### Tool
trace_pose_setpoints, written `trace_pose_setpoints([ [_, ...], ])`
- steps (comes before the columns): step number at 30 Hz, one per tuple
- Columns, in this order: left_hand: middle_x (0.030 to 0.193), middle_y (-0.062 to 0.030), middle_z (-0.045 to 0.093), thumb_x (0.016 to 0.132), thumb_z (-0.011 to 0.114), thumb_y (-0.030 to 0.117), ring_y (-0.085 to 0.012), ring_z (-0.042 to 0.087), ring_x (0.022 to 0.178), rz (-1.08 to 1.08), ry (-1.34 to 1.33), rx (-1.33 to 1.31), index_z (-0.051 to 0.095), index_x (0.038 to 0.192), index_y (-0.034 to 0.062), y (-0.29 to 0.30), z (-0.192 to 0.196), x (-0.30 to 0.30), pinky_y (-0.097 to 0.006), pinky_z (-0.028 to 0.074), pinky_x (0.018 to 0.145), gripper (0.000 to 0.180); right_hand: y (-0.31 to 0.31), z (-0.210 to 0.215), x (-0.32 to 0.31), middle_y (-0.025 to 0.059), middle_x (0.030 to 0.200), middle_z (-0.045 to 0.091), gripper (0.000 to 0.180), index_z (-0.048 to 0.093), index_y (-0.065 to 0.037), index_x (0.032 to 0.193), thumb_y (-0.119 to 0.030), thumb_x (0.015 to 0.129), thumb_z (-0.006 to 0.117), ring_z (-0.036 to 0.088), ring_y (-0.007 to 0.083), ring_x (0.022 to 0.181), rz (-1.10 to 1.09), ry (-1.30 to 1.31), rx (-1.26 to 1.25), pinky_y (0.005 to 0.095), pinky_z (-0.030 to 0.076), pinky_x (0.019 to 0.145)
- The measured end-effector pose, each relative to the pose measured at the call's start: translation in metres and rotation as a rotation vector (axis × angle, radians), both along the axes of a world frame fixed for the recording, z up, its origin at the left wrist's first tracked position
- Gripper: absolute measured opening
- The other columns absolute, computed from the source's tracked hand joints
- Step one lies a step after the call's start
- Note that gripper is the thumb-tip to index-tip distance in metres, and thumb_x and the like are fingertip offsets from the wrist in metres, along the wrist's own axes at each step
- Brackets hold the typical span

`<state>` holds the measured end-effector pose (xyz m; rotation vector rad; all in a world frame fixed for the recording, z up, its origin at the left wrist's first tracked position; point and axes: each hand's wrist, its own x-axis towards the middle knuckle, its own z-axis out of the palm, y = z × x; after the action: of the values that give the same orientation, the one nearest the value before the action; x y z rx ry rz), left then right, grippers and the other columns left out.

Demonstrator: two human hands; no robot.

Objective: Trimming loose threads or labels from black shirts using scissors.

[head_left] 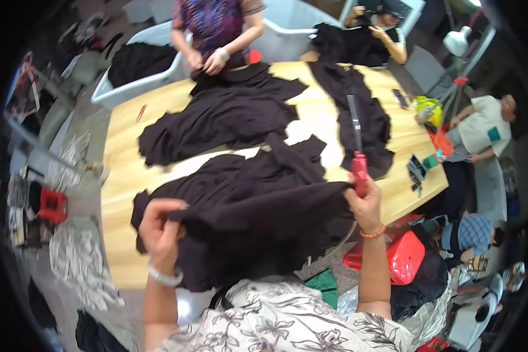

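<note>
My left hand (pixel 162 232) is closed on the left end of a black garment (pixel 258 226), fingers pinching its edge. My right hand (pixel 365 205) grips the garment's right end and also holds red-handled scissors (pixel 359 164), blades pointing up and away from me. The cloth stretches between both hands at the near edge of the wooden table (pixel 120 234). Beneath and behind it lies more black clothing (pixel 229 176). Farther off, another black garment (pixel 217 126) is spread out, with a long black piece (pixel 361 111) to the right.
Across the table a person (pixel 217 35) handles black cloth, near a white bin (pixel 102 94) of dark fabric. Another person (pixel 387 35) holds up a black garment at the far right. A small red tool (pixel 141 113) lies at left; a red stool (pixel 406 258) stands right of me.
</note>
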<state>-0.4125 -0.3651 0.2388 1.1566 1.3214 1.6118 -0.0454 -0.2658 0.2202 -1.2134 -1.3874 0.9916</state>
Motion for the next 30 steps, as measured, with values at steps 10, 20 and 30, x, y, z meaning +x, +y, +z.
trace_pose_setpoints([
  [10,0.111,-0.0062,0.051,0.087,0.056,-0.001,-0.0116,0.055,0.094,0.211,0.138,0.018,0.046,0.120,-0.0005,0.023,-0.083,-0.034,-0.023,0.046,0.085,0.035,0.055,-0.051,-0.072,0.0147,0.080,0.065,0.024,0.061,-0.007,0.089,-0.025,0.077,0.071,0.063,0.0355,0.078,-0.047,-0.744,0.016,0.0406,0.048,0.065],
  [20,0.115,-0.0134,0.049,0.065,0.080,0.024,-0.0318,0.047,0.106,-0.052,0.937,-0.250,0.047,0.124,0.0048,-0.032,-0.123,0.039,-0.039,0.038,0.089,0.070,0.001,-0.130,-0.077,0.0282,0.110,0.055,0.068,0.046,0.004,0.114,-0.023,0.064,0.081,0.054,0.0429,0.102,0.035,-0.831,-0.048,0.0436,0.046,0.083],
  [30,0.081,-0.0033,0.055,0.069,0.067,0.008,-0.0211,0.053,0.085,-0.327,1.021,0.029,0.059,0.083,0.0091,-0.039,-0.127,0.049,-0.037,0.037,0.081,0.016,0.003,-0.121,-0.037,0.0292,0.098,0.056,0.044,0.047,0.002,0.112,-0.003,0.072,0.065,0.054,0.0471,0.093,-0.007,-0.814,0.004,0.0482,0.044,0.080],
])
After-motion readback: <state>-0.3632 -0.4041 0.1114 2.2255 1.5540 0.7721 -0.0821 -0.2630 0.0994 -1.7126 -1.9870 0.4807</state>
